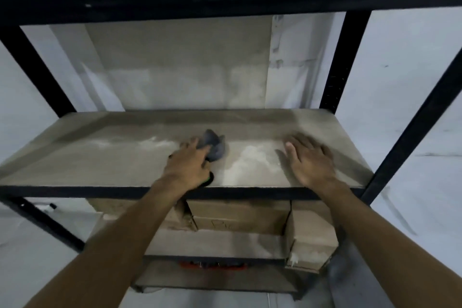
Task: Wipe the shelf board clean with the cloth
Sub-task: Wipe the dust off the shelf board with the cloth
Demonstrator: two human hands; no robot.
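My left hand (pixel 191 164) presses the small, soft, crumpled grey-blue cloth (pixel 214 146) onto the middle of the dusty brown shelf board (pixel 100 157), seemingly pinning its near edge, while my right hand (pixel 311 159) lies flat and released to its right.

left hand (pixel 191 162) presses cloth (pixel 213 146) on shelf board (pixel 100 157) — right hand (pixel 311 159) flat beside.

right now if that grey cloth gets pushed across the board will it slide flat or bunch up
The cloth is already crumpled into a soft lump under the left hand, so it probably bunches and folds rather than sliding flat. It looks light and limp, so it likely needs steady downward pressure. The white dust patch on the shelf board may smear ahead of it.
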